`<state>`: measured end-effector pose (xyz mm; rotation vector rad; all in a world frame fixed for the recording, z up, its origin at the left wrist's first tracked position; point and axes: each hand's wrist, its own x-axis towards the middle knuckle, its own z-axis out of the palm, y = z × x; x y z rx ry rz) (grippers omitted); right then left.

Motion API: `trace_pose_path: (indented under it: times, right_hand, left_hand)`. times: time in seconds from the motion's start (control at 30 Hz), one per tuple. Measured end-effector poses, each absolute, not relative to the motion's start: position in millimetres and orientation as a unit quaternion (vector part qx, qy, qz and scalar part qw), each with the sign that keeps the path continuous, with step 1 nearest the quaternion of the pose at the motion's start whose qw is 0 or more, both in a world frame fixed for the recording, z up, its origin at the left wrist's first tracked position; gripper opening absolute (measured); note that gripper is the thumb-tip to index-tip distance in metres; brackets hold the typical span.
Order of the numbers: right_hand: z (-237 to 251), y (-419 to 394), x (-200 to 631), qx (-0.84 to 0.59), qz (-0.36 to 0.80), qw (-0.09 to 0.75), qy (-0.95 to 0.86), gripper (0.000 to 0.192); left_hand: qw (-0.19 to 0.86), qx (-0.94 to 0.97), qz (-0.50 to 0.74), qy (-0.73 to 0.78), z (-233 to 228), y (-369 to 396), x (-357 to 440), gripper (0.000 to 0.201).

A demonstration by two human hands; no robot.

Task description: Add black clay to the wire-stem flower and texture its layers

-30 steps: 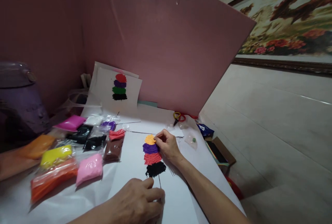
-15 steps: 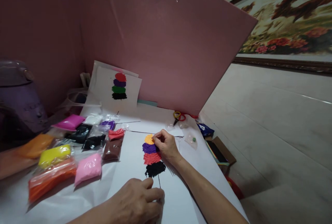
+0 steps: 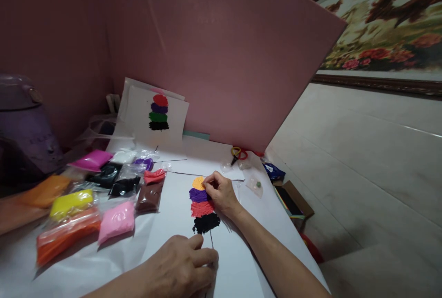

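On a white sheet of paper (image 3: 165,229) lies a column of modelling clay patches: an orange-yellow one (image 3: 197,183) on top, then purple (image 3: 197,195), coral red (image 3: 201,209) and black (image 3: 206,223), with ragged edges. My right hand (image 3: 221,192) is pinched closed at the right edge of the orange-yellow patch; whatever sits between thumb and forefinger is too small to make out. Lower down, my left hand (image 3: 186,261) rests on the paper with its fingers curled together, beside a thin dark line (image 3: 212,239) below the black patch. Its fingertips are hidden.
Bags of coloured clay, among them pink (image 3: 116,222), yellow (image 3: 72,203) and brown (image 3: 149,197), lie to the left. A sheet with a similar clay column (image 3: 159,117) leans against the pink panel (image 3: 221,67). Scissors (image 3: 236,154) lie at the back; a purple bottle (image 3: 26,123) stands far left.
Both hands stay in nearly the same places, the right still pinching at the orange-yellow patch. The view has shifted very slightly.
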<state>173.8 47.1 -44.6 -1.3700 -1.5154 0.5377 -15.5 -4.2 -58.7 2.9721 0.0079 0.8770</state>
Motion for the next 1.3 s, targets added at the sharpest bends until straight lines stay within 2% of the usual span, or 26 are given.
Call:
trace_pose_path:
  times: [0.2, 1.3]
  right_hand:
    - [-45.8, 46.8, 174.4, -0.565, 0.220, 0.491, -0.625, 0.006]
    - [-46.6, 42.1, 176.3, -0.560, 0.215, 0.483, -0.638, 0.007]
  left_hand:
    - [0.058, 0.958, 0.282, 0.006, -58.8, -5.1, -16.2, 0.008]
    - [0.073, 0.961, 0.268, 0.012, -60.4, -5.1, -16.9, 0.014]
